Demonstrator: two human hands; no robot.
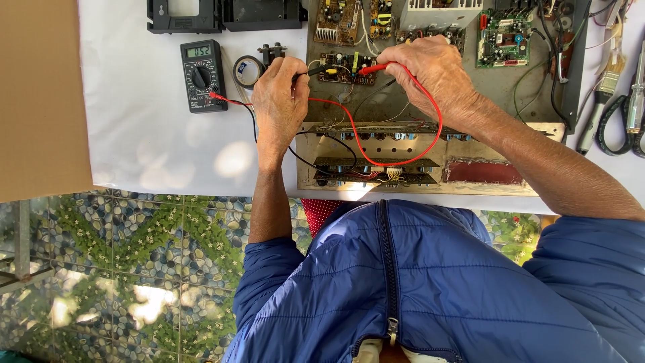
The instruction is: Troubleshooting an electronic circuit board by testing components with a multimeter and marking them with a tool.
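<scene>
multimeter [203,75] on white table [148,141] at left, then left hand [279,101] pinching black probe [310,71], right hand [437,74] pinching red probe [373,68], both tips on small circuit board [346,69] atop metal chassis [497,91], brush [601,101] far right.

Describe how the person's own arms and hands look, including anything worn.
Both hands, left hand and right hand, are bare: no gloves, rings or watch visible. The forearms are bare too. Blue quilted jacket sleeves are pushed up near the elbows; the jacket has a front zip.
</scene>
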